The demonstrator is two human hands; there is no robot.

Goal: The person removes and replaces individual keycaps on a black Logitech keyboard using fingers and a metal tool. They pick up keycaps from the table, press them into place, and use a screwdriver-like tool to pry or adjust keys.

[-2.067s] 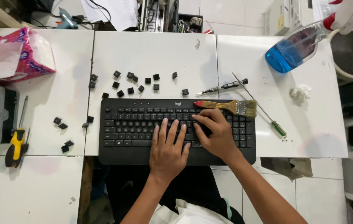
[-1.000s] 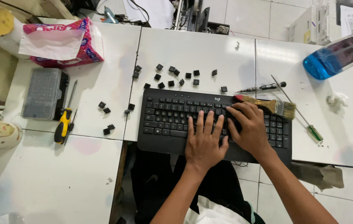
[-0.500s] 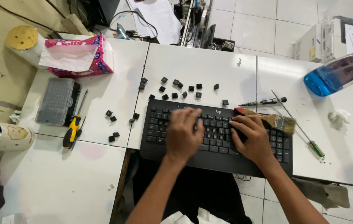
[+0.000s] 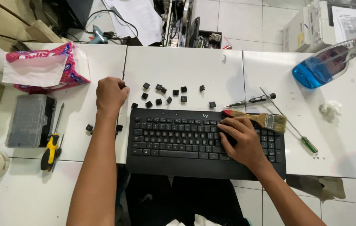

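Head view, straight down, near

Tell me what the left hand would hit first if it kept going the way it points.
Probably nothing on the white table: the left hand, a loose fist, points toward the far edge, where the surface looks free; the small black keycaps lie off to its right.

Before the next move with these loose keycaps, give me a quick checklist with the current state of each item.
1. Left hand near the loose black keycaps: ok, fist on the white table left of them.
2. Left hand holding a keycap: cannot tell, fingers curled shut.
3. Right hand steadying the black keyboard: ok, flat on its right half.
4. Wooden-handled paintbrush within reach: ok, lying by the right fingertips.
5. Green-handled screwdriver clear of the keys: ok, on the table to the right.
6. Blue spray bottle clear: ok, far right corner.
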